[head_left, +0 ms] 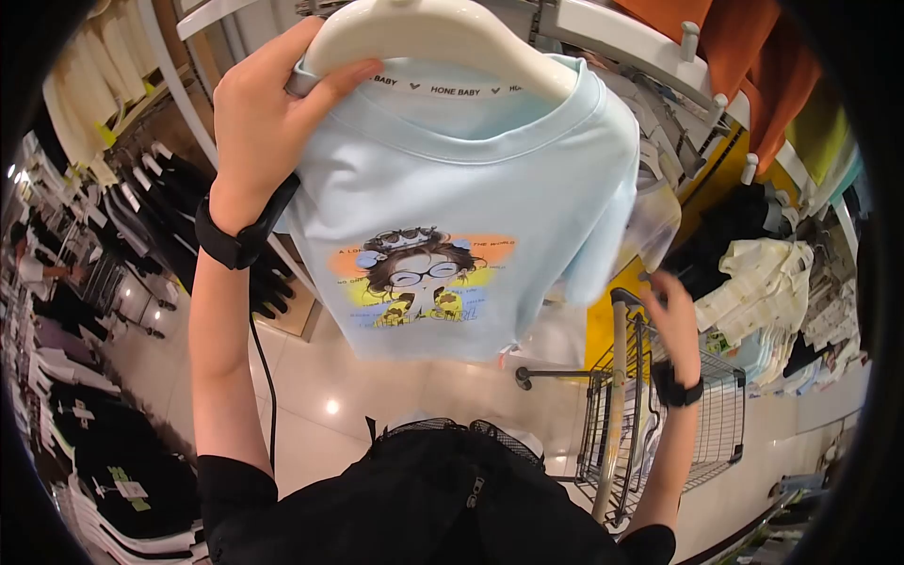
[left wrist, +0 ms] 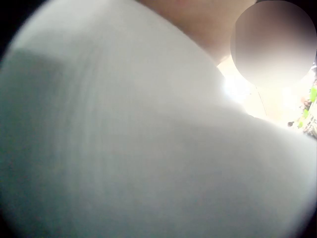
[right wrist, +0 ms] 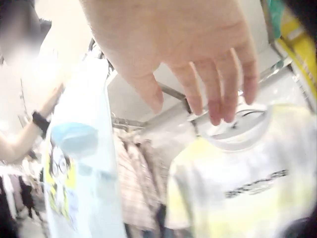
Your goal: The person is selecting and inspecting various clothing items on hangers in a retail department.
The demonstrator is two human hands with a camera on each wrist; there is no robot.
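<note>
- L hand (head_left: 264, 122) is raised high, fingers & thumb wrapped round one end of a white hanger (head_left: 424, 33); it grips hanger and shirt shoulder together.
- On the hanger hangs a T-shirt (head_left: 452, 188): pale blue, short sleeves, ribbed round neck, small size.
- Neck tape (head_left: 455, 90) inside the collar reads "HONE BABY", repeated w/ small hearts.
- Chest print (head_left: 419, 278): cartoon face w/ round glasses and dark curly hair, on orange and yellow bands; small text beside it is too fine to read.
- Shirt is up in front of the person, above the black top, front facing the head cam; its hem hangs free over the tiled floor.
- R hand (head_left: 673, 315) is lower and to the right, just under the shirt's far sleeve. Fingers (right wrist: 218, 84) hang straight and loosely spread; it holds nothing.
- R wrist view: same T-shirt (right wrist: 84, 163) seen side-on at left, print showing.
- Beyond the R hand's fingertips, a yellow-white tee (right wrist: 237, 183) w/ dark lettering on its own hanger.
- L wrist view: blurred pale fabric fills nearly all of it; no detail.
- Wire cart (head_left: 621, 414) stands just below the R hand.
- Cream garments (head_left: 763, 273) are heaped at right; dark clothes hang on racks at left.
</note>
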